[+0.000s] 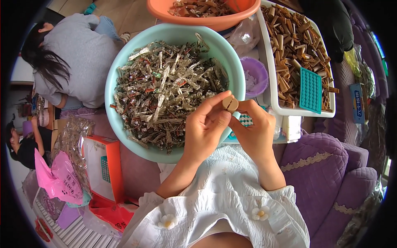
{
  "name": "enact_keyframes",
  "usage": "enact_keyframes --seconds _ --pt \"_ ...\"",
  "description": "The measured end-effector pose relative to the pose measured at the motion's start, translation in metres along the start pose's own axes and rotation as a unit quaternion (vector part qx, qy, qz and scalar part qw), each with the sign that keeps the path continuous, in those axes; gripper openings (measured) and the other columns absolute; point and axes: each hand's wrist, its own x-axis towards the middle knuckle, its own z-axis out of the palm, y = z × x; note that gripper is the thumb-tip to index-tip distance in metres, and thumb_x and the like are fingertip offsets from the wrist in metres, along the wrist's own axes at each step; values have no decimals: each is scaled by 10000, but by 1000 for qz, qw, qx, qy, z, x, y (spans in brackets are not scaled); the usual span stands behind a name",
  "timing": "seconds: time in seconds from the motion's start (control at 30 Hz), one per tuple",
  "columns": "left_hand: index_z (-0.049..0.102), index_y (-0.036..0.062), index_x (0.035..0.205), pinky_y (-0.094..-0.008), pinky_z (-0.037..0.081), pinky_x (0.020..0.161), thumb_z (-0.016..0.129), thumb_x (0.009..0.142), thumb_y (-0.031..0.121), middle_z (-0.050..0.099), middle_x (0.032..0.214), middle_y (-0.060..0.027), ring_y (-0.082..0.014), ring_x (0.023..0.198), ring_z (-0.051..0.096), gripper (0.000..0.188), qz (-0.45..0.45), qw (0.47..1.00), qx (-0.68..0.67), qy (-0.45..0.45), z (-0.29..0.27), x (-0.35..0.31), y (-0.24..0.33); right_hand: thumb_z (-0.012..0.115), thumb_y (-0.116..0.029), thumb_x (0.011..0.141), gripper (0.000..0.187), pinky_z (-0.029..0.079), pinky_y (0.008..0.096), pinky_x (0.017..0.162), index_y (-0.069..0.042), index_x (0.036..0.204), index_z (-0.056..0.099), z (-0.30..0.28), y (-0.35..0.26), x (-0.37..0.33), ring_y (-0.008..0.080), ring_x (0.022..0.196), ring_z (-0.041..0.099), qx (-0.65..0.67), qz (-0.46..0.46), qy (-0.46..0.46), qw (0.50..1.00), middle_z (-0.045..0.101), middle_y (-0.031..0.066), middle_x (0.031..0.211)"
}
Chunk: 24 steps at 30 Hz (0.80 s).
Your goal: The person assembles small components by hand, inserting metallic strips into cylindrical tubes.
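A small tan cylinder (230,104) with a dark slit across its end is held up in front of me, over the right rim of a mint-green basin (112,89). My left hand (206,128) pinches it between thumb and forefinger. From the other side, the bent fingers of my right hand (257,126) close in on the same piece; their tips are partly hidden. The basin is heaped with clear-wrapped, shiny bundles (165,87) with bits of red and brown. Partly behind my right hand lies a teal tray (245,120) with rows of small white pieces.
A white bin (271,78) of brown tube pieces (285,49) stands at right, a teal dimpled tray (310,90) on it. Beyond are a purple bowl (259,87) and an orange basin (186,18). An orange-red box (118,165) lies left; a person (78,53) bends nearby.
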Motion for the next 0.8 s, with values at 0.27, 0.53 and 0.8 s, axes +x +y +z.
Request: enact_keyframes --seconds 0.27,0.53,0.8 --pt "499 -38 1051 -247 425 768 491 856 212 564 977 -110 -132 870 534 318 98 981 165 4 9 3 -5 592 -18 673 115 419 350 462 -1 758 516 9 11 -4 305 534 534 -11 -20 -65 998 532 129 635" --pt "506 -6 952 -245 413 732 356 905 235 541 837 -75 -131 790 518 288 76 991 49 96 4 15 -16 608 -84 703 286 434 312 483 37 953 538 49 24 -6 271 544 546 99 -7 8 995 545 141 657" --pt "483 67 784 -211 339 464 244 890 458 352 513 41 -72 443 363 471 -75 953 -276 102 -36 12 21 575 -67 746 55 418 243 492 -12 735 576 9 32 5 131 543 544 54 2 17 998 552 72 623"
